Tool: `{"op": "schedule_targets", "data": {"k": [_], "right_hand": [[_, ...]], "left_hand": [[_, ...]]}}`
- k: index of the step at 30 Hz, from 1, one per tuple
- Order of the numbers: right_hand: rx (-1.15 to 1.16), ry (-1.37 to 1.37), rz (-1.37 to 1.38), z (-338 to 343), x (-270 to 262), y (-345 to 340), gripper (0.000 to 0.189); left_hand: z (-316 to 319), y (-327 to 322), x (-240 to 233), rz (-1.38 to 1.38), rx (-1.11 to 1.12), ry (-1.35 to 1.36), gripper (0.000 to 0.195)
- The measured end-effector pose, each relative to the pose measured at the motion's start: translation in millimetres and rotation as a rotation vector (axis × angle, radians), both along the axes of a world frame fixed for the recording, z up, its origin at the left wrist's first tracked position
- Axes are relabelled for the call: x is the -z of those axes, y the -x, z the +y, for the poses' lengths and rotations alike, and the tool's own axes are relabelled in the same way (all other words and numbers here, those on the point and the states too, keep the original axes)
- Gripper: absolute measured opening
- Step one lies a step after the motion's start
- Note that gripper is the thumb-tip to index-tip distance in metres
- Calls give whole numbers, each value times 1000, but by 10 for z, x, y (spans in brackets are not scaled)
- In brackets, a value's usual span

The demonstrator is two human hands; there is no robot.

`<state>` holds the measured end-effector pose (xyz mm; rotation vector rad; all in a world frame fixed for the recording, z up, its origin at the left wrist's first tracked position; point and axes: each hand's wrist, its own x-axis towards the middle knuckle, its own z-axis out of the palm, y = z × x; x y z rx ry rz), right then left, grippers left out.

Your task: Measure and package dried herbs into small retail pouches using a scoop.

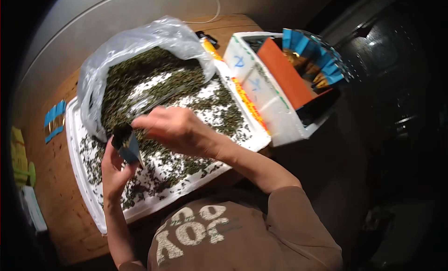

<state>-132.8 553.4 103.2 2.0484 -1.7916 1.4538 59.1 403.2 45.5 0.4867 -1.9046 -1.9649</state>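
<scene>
My left hand [117,171] grips a small blue pouch [130,151] upright over the near left part of a white tray [257,145]. Dark dried leaves show at the pouch's open mouth. Just right of that mouth is my right hand [175,129], blurred, its fingers curled; whether anything is between them is hidden. Loose dried leaves, apparently tea [227,117], lie scattered over the tray. Behind both hands, a clear plastic bag [122,47] lies on the tray with its mouth towards me, and more leaves are heaped inside it.
Right of the tray stands a white foam box [245,69] with blue marks, holding an orange-red panel [283,73] and several blue-and-gold pouches [311,54]. On the wooden table [59,208] at left are more blue-and-gold pouches [55,121] and a yellow packet [19,153].
</scene>
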Motion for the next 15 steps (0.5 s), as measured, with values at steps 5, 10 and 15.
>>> {"op": "schedule_targets", "data": {"k": [5,10,15], "right_hand": [[-53,-40,6,169,-66,-8,18],[-36,-86,-121,550,-381,256,15],[330,-44,-84,1206,-1087,831,10]], "left_hand": [[207,258,-90,12,171,-8,75],[493,580,-283,79,275,-15,85],[482,635,-209,44,305,125,86]]}}
